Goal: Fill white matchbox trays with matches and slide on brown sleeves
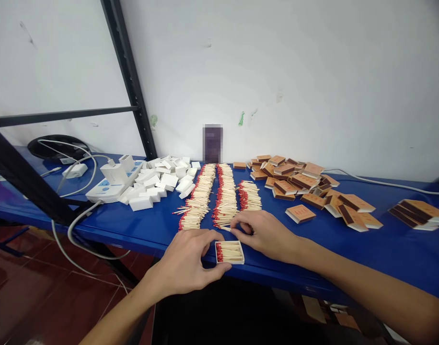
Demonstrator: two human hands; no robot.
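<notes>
My left hand (190, 261) grips a small white matchbox tray (243, 254) by its edges, thumb at the near side and fingers at the far side. Red-tipped matches (231, 251) lie side by side in the tray, heads to the left. My right hand (264, 235) is closed in a pinch at the near end of the middle row of matches (226, 191), with a matchstick (225, 228) at its fingertips. A second long row of matches (201, 191) runs to the left, and a shorter pile (250, 195) lies to the right.
White empty-looking trays (162, 177) are heaped at the left beside a power strip (109, 189) with chargers and cables. Orange-brown matchbox sleeves (302, 179) lie scattered at the right on the blue table (366, 258). A black metal post (128, 72) rises at the left, before a white wall.
</notes>
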